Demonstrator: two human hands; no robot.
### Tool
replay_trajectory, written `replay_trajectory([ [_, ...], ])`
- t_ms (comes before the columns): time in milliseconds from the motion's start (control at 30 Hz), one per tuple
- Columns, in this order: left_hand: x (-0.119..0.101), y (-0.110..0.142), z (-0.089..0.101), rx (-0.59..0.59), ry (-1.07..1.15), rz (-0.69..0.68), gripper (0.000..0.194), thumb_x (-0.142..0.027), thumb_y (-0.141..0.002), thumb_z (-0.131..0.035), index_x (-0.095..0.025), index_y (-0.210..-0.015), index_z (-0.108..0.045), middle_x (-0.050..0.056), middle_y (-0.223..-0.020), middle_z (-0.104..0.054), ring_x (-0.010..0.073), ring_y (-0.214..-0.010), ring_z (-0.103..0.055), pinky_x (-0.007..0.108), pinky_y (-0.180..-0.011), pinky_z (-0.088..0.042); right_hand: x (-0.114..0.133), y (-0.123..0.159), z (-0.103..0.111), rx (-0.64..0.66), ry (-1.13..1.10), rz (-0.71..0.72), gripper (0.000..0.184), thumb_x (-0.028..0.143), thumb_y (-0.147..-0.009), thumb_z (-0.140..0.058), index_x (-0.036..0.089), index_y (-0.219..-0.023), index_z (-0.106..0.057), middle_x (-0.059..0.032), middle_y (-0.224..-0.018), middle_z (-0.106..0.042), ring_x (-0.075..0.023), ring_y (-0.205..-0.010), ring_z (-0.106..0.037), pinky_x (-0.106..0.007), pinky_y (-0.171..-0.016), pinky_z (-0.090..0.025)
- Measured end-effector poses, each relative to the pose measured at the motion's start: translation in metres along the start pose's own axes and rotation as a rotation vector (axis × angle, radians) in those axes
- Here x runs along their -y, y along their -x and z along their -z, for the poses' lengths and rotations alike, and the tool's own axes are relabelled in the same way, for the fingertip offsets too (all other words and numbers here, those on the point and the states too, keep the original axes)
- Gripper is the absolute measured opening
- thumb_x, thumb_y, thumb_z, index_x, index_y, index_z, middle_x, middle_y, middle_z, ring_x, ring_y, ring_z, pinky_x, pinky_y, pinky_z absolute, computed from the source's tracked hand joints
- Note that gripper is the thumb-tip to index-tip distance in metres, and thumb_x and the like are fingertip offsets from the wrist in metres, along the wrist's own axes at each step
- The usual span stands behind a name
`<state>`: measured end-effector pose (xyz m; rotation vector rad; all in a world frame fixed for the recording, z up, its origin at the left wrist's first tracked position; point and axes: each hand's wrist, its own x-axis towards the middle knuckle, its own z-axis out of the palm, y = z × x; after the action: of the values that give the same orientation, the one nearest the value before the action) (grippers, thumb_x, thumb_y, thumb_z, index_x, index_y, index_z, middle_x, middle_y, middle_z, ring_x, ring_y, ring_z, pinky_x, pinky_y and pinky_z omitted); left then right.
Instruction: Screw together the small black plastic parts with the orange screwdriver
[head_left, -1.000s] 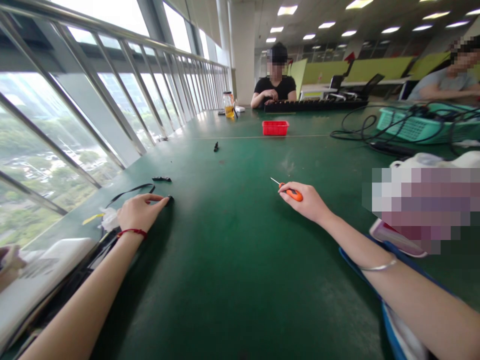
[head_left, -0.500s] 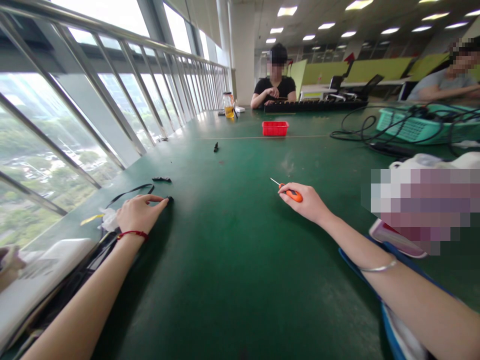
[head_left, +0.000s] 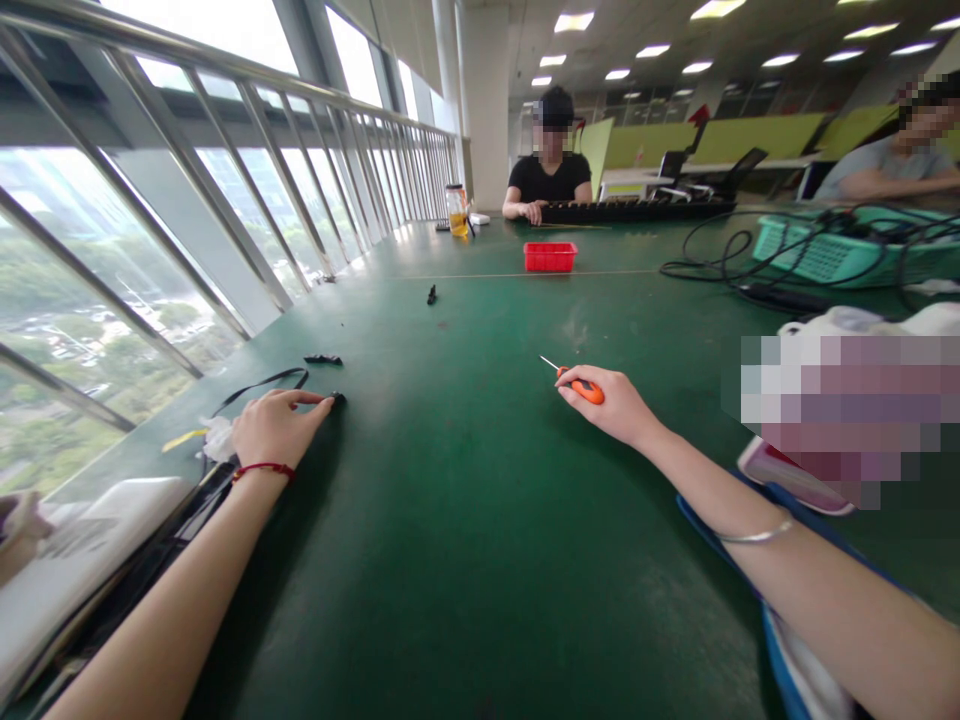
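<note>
The left hand [head_left: 274, 425] reaches forward, pinching a small black part [head_left: 340, 399] over the green table's [head_left: 465, 500] left side; the right hand [head_left: 616, 405] grips an orange screwdriver [head_left: 590, 391], pointing forward-left. A black strip [head_left: 323, 359] lies just beyond that part; a red tray [head_left: 550, 258] sits farther off.

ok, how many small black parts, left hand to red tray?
3: pinched part at the left hand, second part just beyond, third part left of the red tray. The hand may hide more.
</note>
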<state>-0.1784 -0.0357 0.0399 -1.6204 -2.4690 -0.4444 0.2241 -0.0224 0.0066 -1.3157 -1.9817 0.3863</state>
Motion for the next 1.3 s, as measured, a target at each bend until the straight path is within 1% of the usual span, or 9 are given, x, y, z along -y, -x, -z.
replay_trajectory([
  [333,0.004,-0.001,0.000,0.016,0.033,-0.010,0.042,-0.052,-0.076,-0.053,-0.023,-0.099,-0.073,0.006,-0.103,-0.068,0.0262,-0.094,-0.060,0.030,-0.074,-0.043,0.000,0.000,0.000,0.004,0.003,0.003,0.016,0.033,-0.080,-0.054,0.022,-0.085,-0.066,-0.0022,-0.095,-0.069,-0.0192,-0.083,-0.063,-0.034,-0.078,-0.047],
  [700,0.000,0.003,0.006,0.047,0.042,-0.039,0.037,-0.047,-0.077,-0.056,-0.023,-0.100,-0.072,0.003,-0.098,-0.071,0.0219,-0.090,-0.060,0.023,-0.064,-0.038,0.001,0.000,0.000,0.004,-0.001,0.019,0.015,0.031,-0.080,-0.054,0.023,-0.085,-0.065,-0.0026,-0.094,-0.069,-0.0196,-0.082,-0.063,-0.035,-0.078,-0.047],
  [833,0.001,0.002,0.008,0.070,0.052,-0.057,0.043,-0.046,-0.077,-0.057,-0.020,-0.110,-0.066,0.005,-0.107,-0.069,0.0229,-0.098,-0.059,0.026,-0.072,-0.040,0.000,0.000,0.000,-0.004,0.002,0.023,0.018,0.035,-0.081,-0.054,0.023,-0.085,-0.066,-0.0024,-0.097,-0.070,-0.0199,-0.084,-0.064,-0.034,-0.076,-0.047],
  [900,0.002,0.002,0.007,0.066,-0.012,-0.078,0.039,-0.045,-0.077,-0.057,-0.020,-0.105,-0.069,0.007,-0.111,-0.067,0.0274,-0.106,-0.056,0.032,-0.080,-0.040,0.000,0.000,0.001,-0.021,-0.004,0.008,0.022,0.040,-0.083,-0.052,0.024,-0.088,-0.066,-0.0020,-0.097,-0.070,-0.0199,-0.085,-0.064,-0.032,-0.075,-0.046],
  [967,-0.003,0.005,0.007,0.015,-0.054,-0.121,0.033,-0.042,-0.076,-0.058,-0.020,-0.097,-0.072,0.009,-0.112,-0.066,0.0308,-0.112,-0.051,0.038,-0.089,-0.037,0.002,0.000,0.002,-0.040,-0.013,-0.019,0.027,0.045,-0.085,-0.048,0.025,-0.090,-0.066,-0.0014,-0.094,-0.071,-0.0192,-0.082,-0.064,-0.031,-0.073,-0.046],
  [1033,-0.018,0.010,0.006,-0.061,0.000,-0.212,0.029,-0.040,-0.076,-0.059,-0.019,-0.090,-0.072,0.008,-0.108,-0.066,0.0298,-0.113,-0.048,0.039,-0.095,-0.034,0.004,0.000,0.002,-0.068,-0.012,-0.044,0.030,0.046,-0.086,-0.046,0.025,-0.092,-0.066,-0.0010,-0.089,-0.070,-0.0183,-0.077,-0.063,-0.029,-0.070,-0.044],
  [1100,-0.044,0.019,0.003,-0.097,0.126,-0.363,0.025,-0.040,-0.076,-0.059,-0.021,-0.088,-0.072,0.005,-0.104,-0.067,0.0276,-0.110,-0.048,0.039,-0.097,-0.033,0.007,0.000,0.002,-0.115,-0.015,-0.066,0.027,0.044,-0.086,-0.046,0.024,-0.092,-0.064,-0.0010,-0.081,-0.069,-0.0172,-0.071,-0.062,-0.028,-0.065,-0.043],
  [1233,-0.114,0.044,-0.006,0.063,0.422,-0.711,0.014,-0.033,-0.074,-0.062,-0.024,-0.081,-0.071,0.001,-0.097,-0.068,0.0230,-0.102,-0.052,0.036,-0.094,-0.038,0.011,0.001,0.001,-0.238,-0.092,-0.085,0.017,0.034,-0.078,-0.053,0.023,-0.091,-0.053,0.0009,-0.069,-0.062,-0.0151,-0.061,-0.057,-0.026,-0.061,-0.041],
  [1300,-0.145,0.055,-0.014,0.147,0.507,-0.820,0.013,-0.032,-0.074,-0.064,-0.024,-0.081,-0.071,0.002,-0.098,-0.068,0.0231,-0.103,-0.051,0.038,-0.094,-0.038,0.012,0.002,0.002,-0.290,-0.111,-0.063,0.015,0.030,-0.074,-0.055,0.023,-0.086,-0.050,0.0003,-0.072,-0.061,-0.0152,-0.063,-0.056,-0.027,-0.062,-0.042],
])
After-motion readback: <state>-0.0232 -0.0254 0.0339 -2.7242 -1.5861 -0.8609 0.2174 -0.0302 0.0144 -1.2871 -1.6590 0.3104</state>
